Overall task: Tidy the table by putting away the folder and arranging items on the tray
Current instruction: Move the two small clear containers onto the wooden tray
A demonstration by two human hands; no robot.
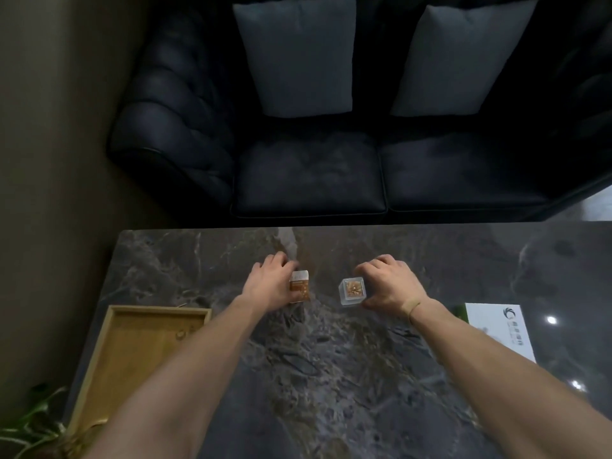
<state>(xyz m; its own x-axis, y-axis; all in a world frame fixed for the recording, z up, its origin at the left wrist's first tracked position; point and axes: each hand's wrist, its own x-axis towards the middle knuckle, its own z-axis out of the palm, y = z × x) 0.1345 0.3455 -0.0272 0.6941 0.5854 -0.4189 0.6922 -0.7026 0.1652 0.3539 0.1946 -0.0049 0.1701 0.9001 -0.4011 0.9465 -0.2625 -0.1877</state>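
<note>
So far little of the tidying looks done, by my reading. The dark marble counter [331, 376] carries everything. The wooden tray [99, 385] sits at its near left corner, apart from both small items, and holds only something tiny and pale that I cannot identify. The folder [496, 329], white with a dark logo and a green edge, lies flat at the right side of the counter, partly hidden by the right forearm; it is not put away.

What is left, then, is nearly all of it: both small items to the tray, the folder off the counter.

The left hand [268, 283] curls round an orange-and-white carton [300, 286], which lies on the counter beyond the tray. The right hand [387, 286] grips a clear cube box [353, 290] with golden-brown contents that I cannot make out. The two hands are near each other, not touching, each clamped on its own item; whether either is lifted I cannot tell.
</note>
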